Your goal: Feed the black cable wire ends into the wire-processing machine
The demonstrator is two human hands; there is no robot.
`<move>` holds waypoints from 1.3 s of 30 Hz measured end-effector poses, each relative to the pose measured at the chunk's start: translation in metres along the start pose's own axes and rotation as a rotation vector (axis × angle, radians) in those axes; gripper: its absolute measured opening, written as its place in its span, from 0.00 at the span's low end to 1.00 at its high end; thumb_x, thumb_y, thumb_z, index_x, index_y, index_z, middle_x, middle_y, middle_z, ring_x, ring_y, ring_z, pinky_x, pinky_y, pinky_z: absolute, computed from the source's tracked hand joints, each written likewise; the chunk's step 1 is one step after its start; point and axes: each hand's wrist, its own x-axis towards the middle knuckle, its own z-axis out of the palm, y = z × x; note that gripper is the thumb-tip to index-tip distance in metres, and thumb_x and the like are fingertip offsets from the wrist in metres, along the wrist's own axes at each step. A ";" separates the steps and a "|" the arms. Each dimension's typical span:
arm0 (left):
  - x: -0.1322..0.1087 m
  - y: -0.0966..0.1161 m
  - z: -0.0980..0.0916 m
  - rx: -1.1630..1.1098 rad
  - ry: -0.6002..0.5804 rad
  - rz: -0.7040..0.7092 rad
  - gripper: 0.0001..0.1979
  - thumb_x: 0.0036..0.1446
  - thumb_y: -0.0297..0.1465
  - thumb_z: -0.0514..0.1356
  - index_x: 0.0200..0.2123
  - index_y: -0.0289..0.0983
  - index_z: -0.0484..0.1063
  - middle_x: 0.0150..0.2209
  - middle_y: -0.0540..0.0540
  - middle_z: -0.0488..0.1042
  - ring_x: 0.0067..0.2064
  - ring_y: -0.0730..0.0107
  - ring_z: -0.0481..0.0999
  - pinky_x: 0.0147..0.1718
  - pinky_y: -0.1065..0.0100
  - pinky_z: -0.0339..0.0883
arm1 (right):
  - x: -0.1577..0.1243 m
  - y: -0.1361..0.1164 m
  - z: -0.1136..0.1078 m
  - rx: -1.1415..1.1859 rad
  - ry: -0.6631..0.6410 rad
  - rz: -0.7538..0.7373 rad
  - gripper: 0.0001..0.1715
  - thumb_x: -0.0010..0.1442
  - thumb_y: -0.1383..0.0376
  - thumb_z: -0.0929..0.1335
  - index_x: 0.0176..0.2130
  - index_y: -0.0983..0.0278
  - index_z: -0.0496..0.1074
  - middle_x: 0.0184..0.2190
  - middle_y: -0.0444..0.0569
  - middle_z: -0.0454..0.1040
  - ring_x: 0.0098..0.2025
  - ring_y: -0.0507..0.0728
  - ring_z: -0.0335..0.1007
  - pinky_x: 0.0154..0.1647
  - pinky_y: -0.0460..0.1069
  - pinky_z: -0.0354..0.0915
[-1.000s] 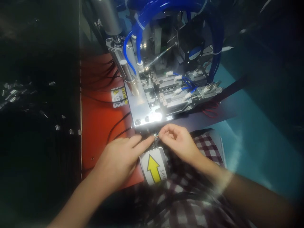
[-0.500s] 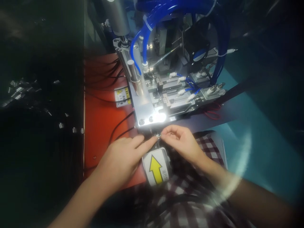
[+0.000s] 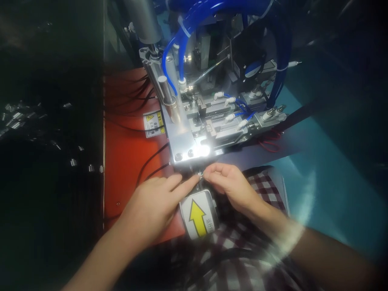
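Note:
A small shiny metal part (image 3: 200,175) sits at the front end of the machine, between my two hands. My left hand (image 3: 156,198) comes in from the lower left, one digit stretched out with its tip touching the part. Another digit stands apart above it, and its remaining fingers are hidden underneath. From the other side my right hand (image 3: 228,182) pinches at the part with thumb and forefinger, the other fingers curled. Just below the fingertips is a white plate with a yellow arrow (image 3: 197,216). The part's exact shape is too small to tell.
A metal pneumatic fixture (image 3: 182,139) with blue hoses (image 3: 194,18) rises directly ahead. Black cables cross the orange base plate (image 3: 121,161) at left, near a warning label (image 3: 154,124). Several small metal pieces (image 3: 21,117) lie scattered on the dark surface farther left.
The whole view has shifted slightly to the left. Both hands keep nearly the same pose at the small metal part.

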 end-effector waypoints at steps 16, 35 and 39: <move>0.000 0.000 0.000 0.008 -0.011 -0.012 0.26 0.56 0.21 0.52 0.58 0.41 0.66 0.31 0.48 0.71 0.26 0.67 0.67 0.24 0.68 0.59 | 0.002 -0.002 0.003 -0.033 0.024 0.009 0.06 0.48 0.66 0.69 0.23 0.66 0.69 0.10 0.34 0.59 0.15 0.46 0.49 0.17 0.44 0.45; -0.001 0.000 0.000 0.009 -0.017 -0.018 0.27 0.56 0.21 0.53 0.58 0.42 0.66 0.30 0.49 0.71 0.26 0.66 0.67 0.24 0.67 0.59 | -0.011 -0.002 -0.004 -0.308 0.131 -0.260 0.07 0.52 0.66 0.69 0.34 0.66 0.73 0.21 0.41 0.66 0.23 0.50 0.59 0.23 0.45 0.57; -0.001 0.000 0.002 -0.002 -0.001 -0.021 0.26 0.56 0.21 0.52 0.58 0.42 0.66 0.31 0.48 0.71 0.26 0.67 0.67 0.24 0.68 0.58 | -0.009 0.005 -0.005 -0.414 0.125 -0.372 0.04 0.55 0.65 0.69 0.31 0.65 0.72 0.22 0.42 0.67 0.23 0.50 0.60 0.24 0.46 0.59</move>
